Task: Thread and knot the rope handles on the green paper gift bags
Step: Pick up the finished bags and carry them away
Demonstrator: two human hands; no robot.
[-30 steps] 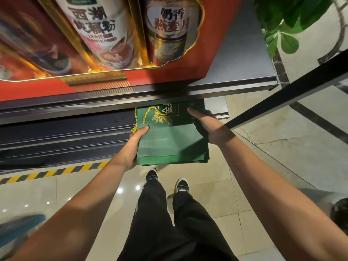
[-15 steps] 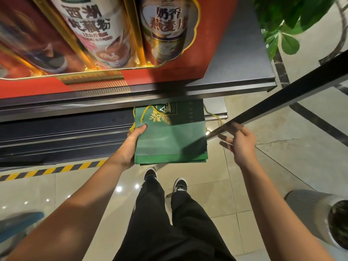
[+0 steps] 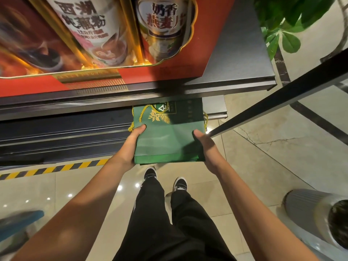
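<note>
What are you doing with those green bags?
A person holds a flat stack of green paper gift bags with both hands, the left hand on one side and the right hand on the other. A gold rope handle already hangs from the top bag. The stack's far end sits under a dark shelf.

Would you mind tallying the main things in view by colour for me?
Green: 2, the stack of paper bags and the plant
Red: 1, the gift box
Gold: 1, the rope handle
Grey: 1, the bin
Total: 5
</note>
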